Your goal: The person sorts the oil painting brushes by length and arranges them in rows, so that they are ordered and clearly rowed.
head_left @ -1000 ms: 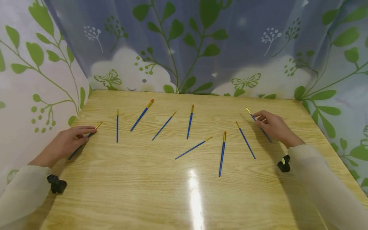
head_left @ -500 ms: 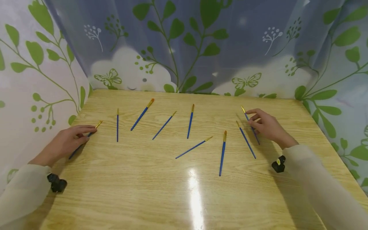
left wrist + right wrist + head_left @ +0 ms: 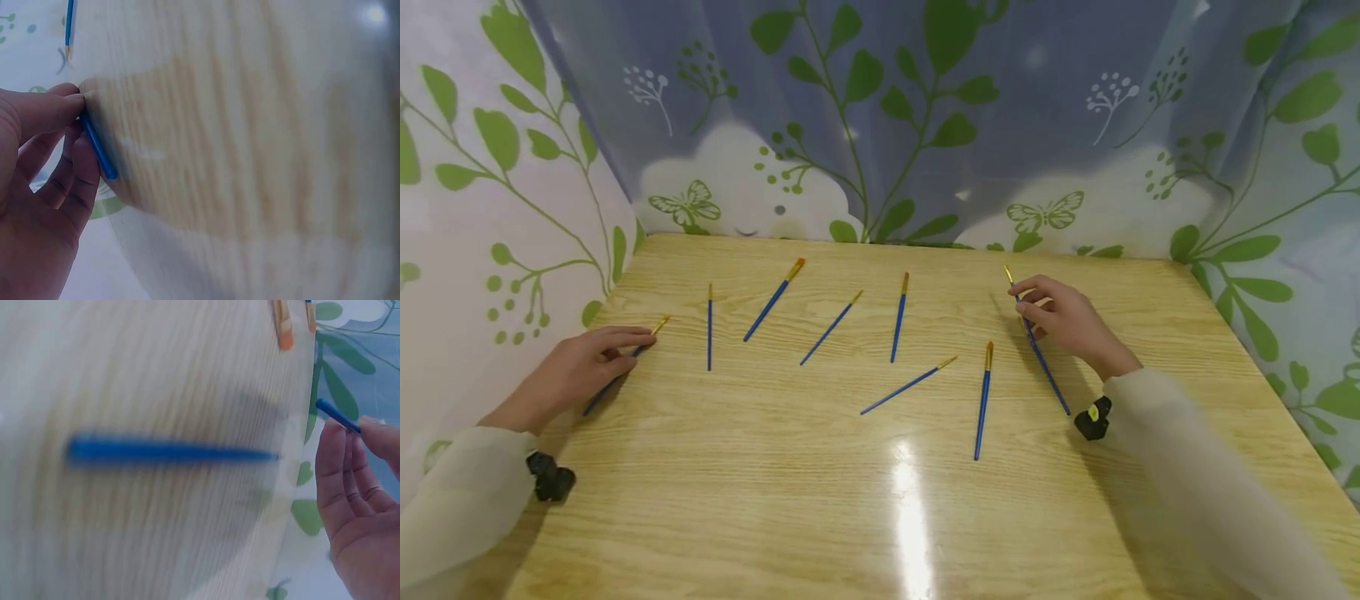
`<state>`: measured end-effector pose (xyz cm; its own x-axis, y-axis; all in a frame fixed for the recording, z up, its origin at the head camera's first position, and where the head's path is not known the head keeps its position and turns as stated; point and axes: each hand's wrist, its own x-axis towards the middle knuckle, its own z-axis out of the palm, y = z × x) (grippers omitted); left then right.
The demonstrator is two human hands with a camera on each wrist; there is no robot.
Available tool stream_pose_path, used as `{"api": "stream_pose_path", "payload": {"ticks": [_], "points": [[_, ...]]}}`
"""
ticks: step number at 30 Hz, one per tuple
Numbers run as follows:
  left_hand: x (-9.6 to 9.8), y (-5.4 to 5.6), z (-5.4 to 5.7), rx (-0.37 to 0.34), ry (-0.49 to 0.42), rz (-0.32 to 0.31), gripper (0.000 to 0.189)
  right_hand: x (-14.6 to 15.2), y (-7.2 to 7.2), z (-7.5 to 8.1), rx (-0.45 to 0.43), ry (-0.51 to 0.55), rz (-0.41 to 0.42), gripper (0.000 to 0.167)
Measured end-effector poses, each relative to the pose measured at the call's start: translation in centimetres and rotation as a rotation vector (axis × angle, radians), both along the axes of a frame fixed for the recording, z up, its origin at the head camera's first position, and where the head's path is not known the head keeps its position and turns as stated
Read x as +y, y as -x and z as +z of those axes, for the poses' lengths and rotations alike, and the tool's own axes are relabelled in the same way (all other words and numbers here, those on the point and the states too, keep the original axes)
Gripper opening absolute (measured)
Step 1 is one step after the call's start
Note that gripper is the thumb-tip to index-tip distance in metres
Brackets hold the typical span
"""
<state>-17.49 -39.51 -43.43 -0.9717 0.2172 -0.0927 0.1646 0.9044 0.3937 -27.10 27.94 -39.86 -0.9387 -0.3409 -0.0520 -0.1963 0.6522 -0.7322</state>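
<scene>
At the table's left edge my left hand (image 3: pixel 576 371) pinches a thin blue paintbrush (image 3: pixel 598 402) between thumb and fingers; its gold ferrule pokes out past the fingertips. The left wrist view shows the blue handle (image 3: pixel 97 145) slanting below the thumb. My right hand (image 3: pixel 1067 321) holds another slim paintbrush (image 3: pixel 1009 275) by thumb and fingertips, lifted over the far right of the table. In the right wrist view its handle end (image 3: pixel 337 415) juts above the fingers. Beneath that hand lies a blue paintbrush (image 3: pixel 1054 383), partly overlapped by the held one in the head view.
Several more blue paintbrushes lie spread on the wooden table (image 3: pixel 737 500), among them a wide one (image 3: pixel 767 308), a slanted one (image 3: pixel 910 385) and a thick one (image 3: pixel 982 408) near the right hand. Leaf-patterned fabric (image 3: pixel 917 167) borders the table behind and at the sides.
My right hand has moved left with its paintbrush, from beside the rightmost lying brush to over it. The left hand and its brush stay in place.
</scene>
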Motion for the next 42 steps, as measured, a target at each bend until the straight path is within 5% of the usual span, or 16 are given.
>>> {"api": "stream_pose_path", "payload": {"ticks": [24,42], "points": [[0.2,0.0,0.7,-0.029,-0.016,0.016,0.047,-7.6,2.5,-1.0,-0.154,0.167,-0.063,0.042],[0.1,-0.2,0.4,-0.031,-0.025,0.018,0.046,-11.9,4.1,-2.3,-0.158,0.060,-0.109,0.035]]}}
